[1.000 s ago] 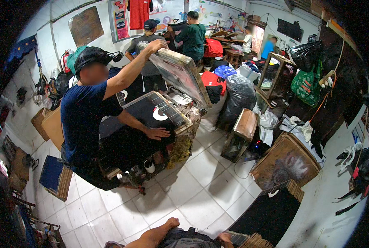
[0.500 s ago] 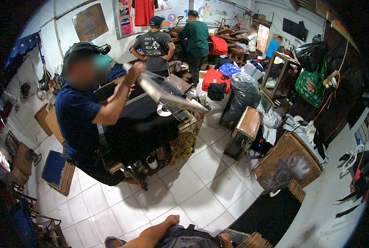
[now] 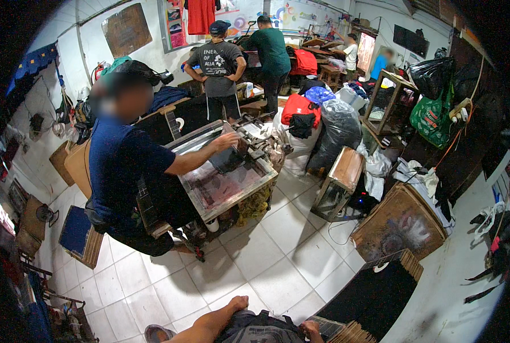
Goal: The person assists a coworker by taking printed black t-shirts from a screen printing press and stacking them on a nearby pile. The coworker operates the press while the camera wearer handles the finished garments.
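Observation:
My left hand (image 3: pixel 239 303) is closed in a fist at the bottom middle, beside the dark grey bag or cloth (image 3: pixel 262 328) at my lap; nothing shows in it. My right hand (image 3: pixel 310 327) rests at the right side of that grey bag, near the stack of boards (image 3: pixel 355 332) with black fabric (image 3: pixel 369 297) over them; its fingers are mostly hidden. Ahead on the left, a co-worker in a navy shirt (image 3: pixel 126 154) bends over a framed printing screen (image 3: pixel 232 197) lying flat on a work table, one hand (image 3: pixel 226 142) over its far part.
White tiled floor (image 3: pixel 255 240) lies between me and the table. Two people (image 3: pixel 215 71) stand farther back with their backs to me. Filled bags (image 3: pixel 338 134), a wooden box frame (image 3: pixel 338 183) and leaning boards (image 3: pixel 400 220) line the right side. A blue-topped board stack (image 3: pixel 79 234) stands left.
The co-worker has lowered the raised screen frame flat onto the table, and now reaches an arm over it. My hands have stayed in place.

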`<state>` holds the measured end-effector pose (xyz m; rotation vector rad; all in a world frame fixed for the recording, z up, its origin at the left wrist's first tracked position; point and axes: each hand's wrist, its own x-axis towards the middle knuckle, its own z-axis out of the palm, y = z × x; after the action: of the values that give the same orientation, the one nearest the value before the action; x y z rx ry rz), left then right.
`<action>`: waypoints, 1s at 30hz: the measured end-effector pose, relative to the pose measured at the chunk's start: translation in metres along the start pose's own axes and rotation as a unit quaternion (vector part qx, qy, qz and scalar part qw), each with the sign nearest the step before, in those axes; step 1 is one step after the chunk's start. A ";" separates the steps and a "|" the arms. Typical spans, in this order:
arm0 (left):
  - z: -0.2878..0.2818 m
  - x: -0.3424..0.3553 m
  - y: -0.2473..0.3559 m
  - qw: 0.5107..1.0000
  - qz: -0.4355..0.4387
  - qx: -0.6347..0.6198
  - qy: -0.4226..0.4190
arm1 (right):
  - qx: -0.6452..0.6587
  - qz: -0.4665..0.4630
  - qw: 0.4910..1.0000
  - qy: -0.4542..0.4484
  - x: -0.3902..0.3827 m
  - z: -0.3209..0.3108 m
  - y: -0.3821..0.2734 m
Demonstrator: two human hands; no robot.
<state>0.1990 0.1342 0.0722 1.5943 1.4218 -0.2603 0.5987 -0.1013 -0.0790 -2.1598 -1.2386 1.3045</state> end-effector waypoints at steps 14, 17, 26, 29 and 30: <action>0.011 0.023 -0.019 0.996 0.064 0.064 -0.009 | 0.094 0.221 0.968 0.079 0.008 0.009 -0.006; 0.012 0.025 -0.020 0.998 0.050 0.048 -0.006 | 0.069 0.152 0.984 0.057 0.003 0.004 -0.016; 0.022 0.037 -0.029 0.997 0.064 0.044 -0.008 | 0.093 0.199 0.971 0.099 -0.014 -0.010 -0.048; 0.015 0.030 -0.022 0.996 0.069 0.053 -0.026 | 0.125 0.188 0.973 0.055 -0.019 -0.018 -0.060; 0.010 0.025 -0.017 0.996 0.067 0.049 -0.020 | 0.120 0.183 0.974 0.052 -0.020 -0.020 -0.063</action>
<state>0.1955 0.1410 0.0415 1.7480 1.2824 -0.2846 0.5793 -0.0788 -0.0166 -2.3093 -0.6215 1.3733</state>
